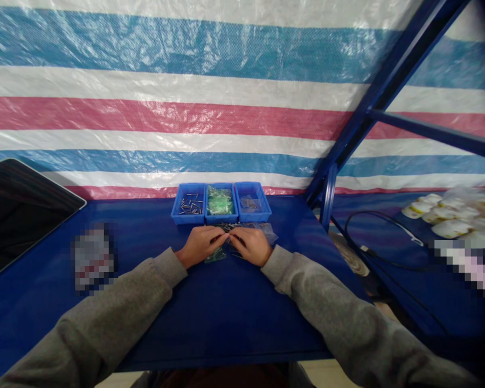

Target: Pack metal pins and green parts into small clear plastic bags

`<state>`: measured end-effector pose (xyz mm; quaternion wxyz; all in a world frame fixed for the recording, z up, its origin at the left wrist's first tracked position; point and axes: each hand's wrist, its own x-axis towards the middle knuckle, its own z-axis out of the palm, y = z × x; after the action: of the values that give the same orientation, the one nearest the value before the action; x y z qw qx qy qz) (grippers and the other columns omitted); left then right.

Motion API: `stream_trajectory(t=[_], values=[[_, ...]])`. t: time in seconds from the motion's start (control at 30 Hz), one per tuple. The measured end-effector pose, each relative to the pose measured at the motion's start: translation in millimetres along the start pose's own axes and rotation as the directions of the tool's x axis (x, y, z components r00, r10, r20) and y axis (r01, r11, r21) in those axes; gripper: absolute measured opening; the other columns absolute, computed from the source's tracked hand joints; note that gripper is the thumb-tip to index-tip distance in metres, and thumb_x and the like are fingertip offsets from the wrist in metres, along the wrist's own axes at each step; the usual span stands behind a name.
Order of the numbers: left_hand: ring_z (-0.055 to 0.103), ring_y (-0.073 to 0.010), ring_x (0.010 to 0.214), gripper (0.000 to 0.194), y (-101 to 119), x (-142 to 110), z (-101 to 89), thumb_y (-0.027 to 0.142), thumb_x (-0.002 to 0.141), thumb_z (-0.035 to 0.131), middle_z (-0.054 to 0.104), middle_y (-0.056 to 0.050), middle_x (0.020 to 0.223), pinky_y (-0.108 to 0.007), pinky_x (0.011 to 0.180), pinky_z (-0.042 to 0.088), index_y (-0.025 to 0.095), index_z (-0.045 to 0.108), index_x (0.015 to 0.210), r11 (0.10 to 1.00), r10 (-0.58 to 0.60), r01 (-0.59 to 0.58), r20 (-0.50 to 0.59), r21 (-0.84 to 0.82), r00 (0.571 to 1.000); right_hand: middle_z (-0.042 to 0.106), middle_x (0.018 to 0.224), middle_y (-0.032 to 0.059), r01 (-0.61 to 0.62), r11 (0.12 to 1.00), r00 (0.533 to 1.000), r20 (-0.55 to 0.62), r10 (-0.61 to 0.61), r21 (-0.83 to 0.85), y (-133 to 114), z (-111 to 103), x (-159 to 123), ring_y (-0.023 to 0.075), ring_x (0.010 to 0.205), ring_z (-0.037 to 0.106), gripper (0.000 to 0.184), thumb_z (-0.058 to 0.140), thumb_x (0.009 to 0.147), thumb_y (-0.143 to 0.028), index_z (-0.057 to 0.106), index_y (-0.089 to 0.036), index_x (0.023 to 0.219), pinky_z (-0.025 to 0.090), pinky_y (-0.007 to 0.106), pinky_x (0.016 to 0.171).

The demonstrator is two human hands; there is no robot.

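Note:
My left hand (200, 243) and my right hand (250, 245) rest close together on the blue table (226, 312), fingers curled in a pinch around something small between them that I cannot make out. A small clear plastic bag with green contents (215, 255) lies under my left hand. More clear bags (269, 231) and a few dark screws lie just beyond my right hand. Behind them stand three blue bins: the left bin (188, 204) holds screws, the middle bin (220, 202) green parts, the right bin (250, 202) clear bags.
A dark screen (16, 210) leans at the far left. A blue metal frame post (329, 202) stands at the right, with a black cable (372, 226) and several white and yellow rolls (448, 215) beyond it. A striped tarpaulin (186, 108) closes the back.

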<state>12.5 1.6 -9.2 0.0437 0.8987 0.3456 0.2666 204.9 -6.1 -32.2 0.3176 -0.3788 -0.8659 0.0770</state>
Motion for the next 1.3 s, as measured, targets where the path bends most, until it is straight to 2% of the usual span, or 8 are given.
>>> stream_trajectory(t=[1.3], values=[[0.055, -0.01, 0.064, 0.027, 0.5, 1.6, 0.2, 0.031, 0.09, 0.042, 0.062, -0.001, 0.071, -0.021, 0.063, 0.039, 0.016, 0.061, 0.078, 1.0, 0.018, -0.018, 0.01, -0.02, 1.0, 0.064, 0.081, 0.0045, 0.025, 1.0, 0.999, 0.032, -0.024, -0.002, 1.8, 1.0, -1.9, 0.0142, 0.077, 0.059, 0.018, 0.042, 0.09, -0.023, 0.058, -0.018, 0.086, 0.041, 0.024, 0.07]])
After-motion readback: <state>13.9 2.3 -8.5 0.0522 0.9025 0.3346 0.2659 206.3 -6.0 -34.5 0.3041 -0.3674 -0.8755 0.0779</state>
